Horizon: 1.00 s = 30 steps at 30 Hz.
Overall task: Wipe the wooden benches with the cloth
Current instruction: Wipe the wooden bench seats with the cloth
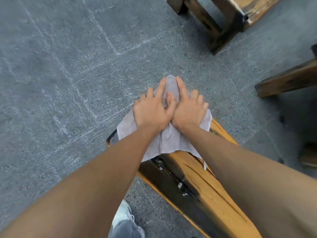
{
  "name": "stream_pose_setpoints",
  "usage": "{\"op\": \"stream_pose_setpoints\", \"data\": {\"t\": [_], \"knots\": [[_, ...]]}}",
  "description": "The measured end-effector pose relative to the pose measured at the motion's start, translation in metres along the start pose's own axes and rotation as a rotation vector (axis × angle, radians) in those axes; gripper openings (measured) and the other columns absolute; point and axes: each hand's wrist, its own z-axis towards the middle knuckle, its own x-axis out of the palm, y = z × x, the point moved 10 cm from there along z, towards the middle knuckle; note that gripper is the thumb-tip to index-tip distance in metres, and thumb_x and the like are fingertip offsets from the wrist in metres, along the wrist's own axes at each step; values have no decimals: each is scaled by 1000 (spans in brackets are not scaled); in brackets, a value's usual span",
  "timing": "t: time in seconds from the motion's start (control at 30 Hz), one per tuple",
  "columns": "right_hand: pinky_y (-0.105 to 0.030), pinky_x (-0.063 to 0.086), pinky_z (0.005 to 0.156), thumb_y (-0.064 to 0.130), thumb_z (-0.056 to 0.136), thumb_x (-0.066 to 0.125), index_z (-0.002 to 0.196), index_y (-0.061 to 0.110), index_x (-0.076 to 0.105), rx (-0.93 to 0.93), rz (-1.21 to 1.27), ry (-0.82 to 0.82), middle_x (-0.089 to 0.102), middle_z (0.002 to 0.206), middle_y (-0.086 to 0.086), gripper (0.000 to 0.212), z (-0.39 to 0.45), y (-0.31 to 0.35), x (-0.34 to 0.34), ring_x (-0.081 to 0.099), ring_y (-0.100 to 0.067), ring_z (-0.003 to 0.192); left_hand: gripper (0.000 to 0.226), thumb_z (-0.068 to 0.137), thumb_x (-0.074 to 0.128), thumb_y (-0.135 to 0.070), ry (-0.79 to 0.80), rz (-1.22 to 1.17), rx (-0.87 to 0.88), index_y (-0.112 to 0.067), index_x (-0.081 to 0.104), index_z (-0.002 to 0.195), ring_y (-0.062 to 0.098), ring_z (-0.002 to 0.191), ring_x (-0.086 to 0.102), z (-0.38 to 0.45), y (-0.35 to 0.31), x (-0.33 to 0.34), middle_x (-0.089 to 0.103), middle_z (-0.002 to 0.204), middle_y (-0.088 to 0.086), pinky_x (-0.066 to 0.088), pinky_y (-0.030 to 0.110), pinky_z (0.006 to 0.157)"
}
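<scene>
Head view: both hands are pressing down on the cloth [167, 134], side by side, thumbs touching in the middle. Left hand [152, 110] is lying flat w/ fingers spread, palm down on the fabric, not gripping. Right hand [188, 109] is doing the same, fingers splayed, index reaching fwd along the cloth's far tip. The cloth, pale grey, is draping over the far end of the wooden bench [202, 189] and hanging past its edge on both sides; a loose thread is dangling near the right forearm. Bench top is showing orange-yellow wood w/ dark charred patches, long cracks and a few whitish specks. It's running from lower right toward centre. A second bench [228, 16] is standing at top right, well apart, and a third wooden piece [289, 79] is poking in at the right edge. Grey stone paving [68, 66] is lying underneath. A light shoe [123, 215] is showing at the bottom, beside the bench.
</scene>
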Motion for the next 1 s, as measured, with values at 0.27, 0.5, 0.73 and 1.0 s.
{"op": "stream_pose_setpoints", "data": {"t": [0.27,0.5,0.73,1.0], "knots": [[-44,35,86,72,91,24,132,39,47,74,99,3,63,112,-5,58,7,-3,-3,57,-29,105,67,87,19,-74,182,-96,-24,-31,40,134,37,99,66,20,4,3,66,119,4,45,41,76],[-41,43,85,78,82,30,114,34,57,193,154,156,69,107,0,60,20,-11,4,68,-30,99,76,84,16,-81,350,-139,-110,-34,43,137,30,116,60,33,7,7,64,129,0,50,44,92],[-36,50,70,85,74,24,89,27,76,527,105,281,76,88,-9,80,30,-30,8,72,-36,85,95,75,11,-80,707,-340,-662,-33,28,156,34,145,34,41,57,53,32,161,12,24,50,121],[-47,28,119,69,84,50,156,30,32,794,446,944,33,163,-8,84,37,-67,48,32,-36,148,46,95,59,-46,983,-430,-917,-2,67,110,23,86,69,34,72,39,73,94,11,50,34,79]]}}
